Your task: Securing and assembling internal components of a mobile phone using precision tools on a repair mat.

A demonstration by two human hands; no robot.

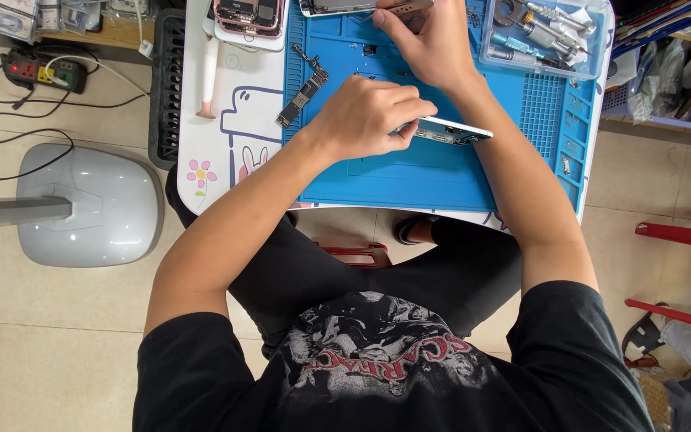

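Left hand (365, 118), grip curled tight, pinched the near end of a slim white phone frame (451, 131) held just above the blue repair mat (409, 180). Right hand (429, 42) lay farther up the mat, fingers pressed on a second opened phone (337, 6) at the top edge; grip there could not be told, fingertips cut off by the picture's edge.

Seen from the head camera: one clear plastic tray (544, 36) at the mat's far right corner, holding several metal screwdriver handles, exact count hard to make out. One dark circuit board (304, 90) lay loose on the mat's left side, near one pink-rimmed opened phone (248, 16) on the white counter (225, 136). Cartoon rabbit and flower prints marked that counter's near left corner. Clear bagged packages (9, 16) sat on a shelf at top left, contents blurred. One black power strip (37, 72) lay on the tiled floor beside one grey fan base (93, 204). Two red bars crossed the right edge, mostly cut off.
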